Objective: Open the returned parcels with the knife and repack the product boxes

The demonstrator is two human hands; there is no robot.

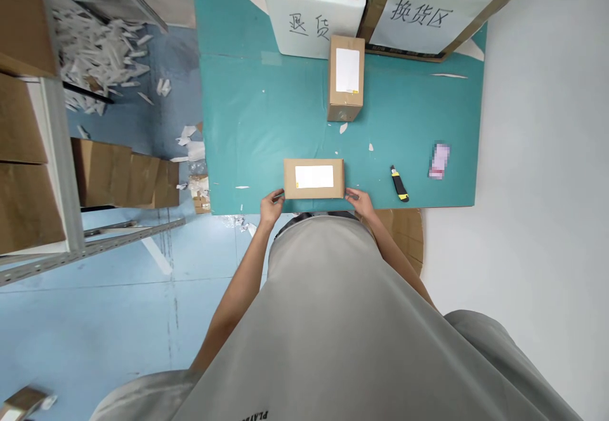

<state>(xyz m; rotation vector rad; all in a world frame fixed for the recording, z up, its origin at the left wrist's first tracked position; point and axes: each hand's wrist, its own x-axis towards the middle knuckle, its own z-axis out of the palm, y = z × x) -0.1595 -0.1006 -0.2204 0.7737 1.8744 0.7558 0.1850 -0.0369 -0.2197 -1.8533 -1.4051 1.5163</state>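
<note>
A small brown cardboard box (314, 191) with a white label on top is at the table's near edge, its long side running left to right. At its left end, my left hand (271, 207) has its fingers bent against the lower corner. My right hand (360, 202) is at the opposite end, fingers touching the box's lower right side. Between them the two hands grip the box. To the right of my right hand lies a black and yellow box cutter (399, 184). Beyond the box, a second labelled cardboard box (346, 99) stands on the table.
The green-topped table (247, 110) bears a white foam bin (309, 25) and a large carton (428, 18) with handwritten signs at the back. A blurred pink item (438, 161) lies right. Shelving (61, 155) with cartons stands left; white scraps (102, 53) cover the floor behind it.
</note>
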